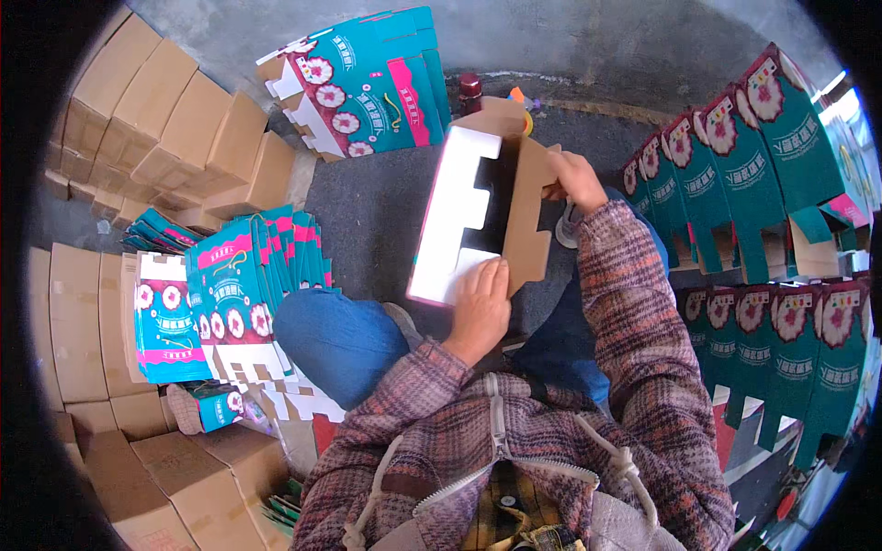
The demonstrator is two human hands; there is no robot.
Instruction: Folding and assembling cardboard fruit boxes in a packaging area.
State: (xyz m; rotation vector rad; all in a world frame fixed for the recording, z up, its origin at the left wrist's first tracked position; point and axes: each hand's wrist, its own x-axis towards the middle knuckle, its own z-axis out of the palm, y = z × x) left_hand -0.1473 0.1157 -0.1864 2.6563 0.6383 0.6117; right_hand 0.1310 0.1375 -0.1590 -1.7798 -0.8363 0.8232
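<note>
A half-folded cardboard box (446, 207) stands tilted between my knees, its notched flaps raised around a dark opening. One flap is white on the side that shows; the flap on the right (525, 216) is plain brown. At the near end of the box, my left hand (480, 308) is closed on its edge, fingertips over the base of the flaps. My right hand (576, 181) pinches the far right edge of the brown flap. The thumbs and the underside of the box are partly hidden.
Flat teal printed cartons (367, 87) lean against the far wall, beside a dark red-capped bottle (469, 90). More folded cartons (230, 294) lie at my left, near stacked brown boxes (184, 124). Rows of made-up teal cartons (735, 165) line the right side.
</note>
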